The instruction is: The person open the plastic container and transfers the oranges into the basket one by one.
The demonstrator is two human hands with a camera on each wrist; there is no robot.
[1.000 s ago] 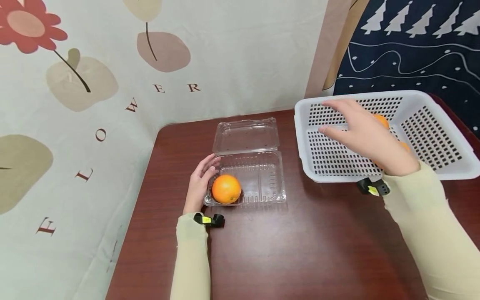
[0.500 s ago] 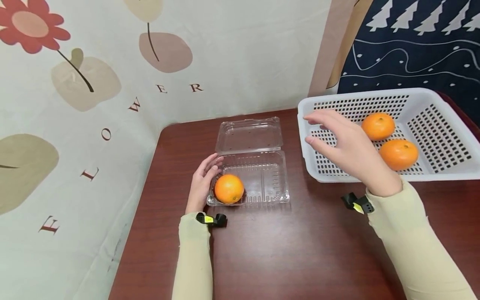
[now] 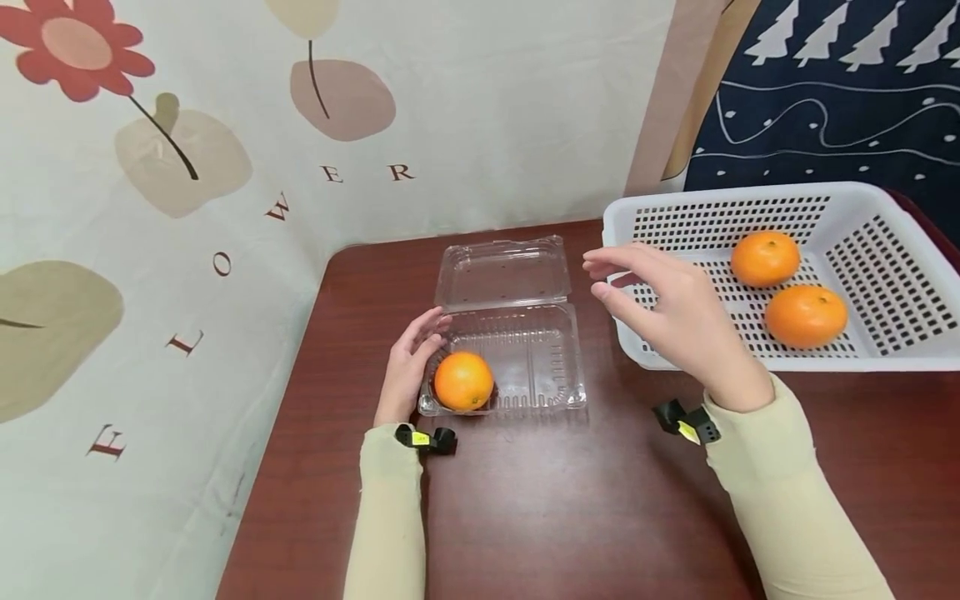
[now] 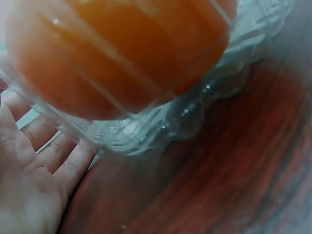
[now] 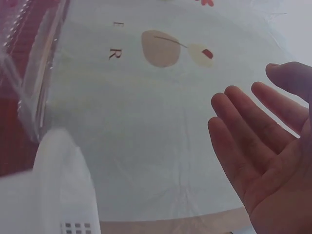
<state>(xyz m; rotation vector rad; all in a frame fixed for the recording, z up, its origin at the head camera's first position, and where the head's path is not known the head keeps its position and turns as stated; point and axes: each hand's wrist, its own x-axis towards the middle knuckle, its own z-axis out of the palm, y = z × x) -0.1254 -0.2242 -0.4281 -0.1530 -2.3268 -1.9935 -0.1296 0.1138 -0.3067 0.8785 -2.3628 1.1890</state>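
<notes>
A clear plastic clamshell box (image 3: 525,358) lies on the table with its lid (image 3: 502,271) folded back. An orange (image 3: 463,381) sits in its near left corner. My left hand (image 3: 405,371) rests along the box's left side; in the left wrist view its fingers (image 4: 56,151) lie against the outside of the wall, fairly straight. Holding nothing, my right hand (image 3: 675,317) hovers over the left edge of the white basket (image 3: 907,362), fingers loosely bent. Two more oranges, a rear one (image 3: 765,258) and a front one (image 3: 806,317), lie in the basket.
The perforated basket's wall stands between its oranges and the clamshell box. Behind the brown table (image 3: 525,508) hangs a pale printed cloth (image 3: 487,108), and a dark tree-patterned cloth (image 3: 840,108) is at the back right.
My right hand has moved left and toward me from over the basket, uncovering the two oranges there. My left hand stays at the box. The view has shifted slightly.
</notes>
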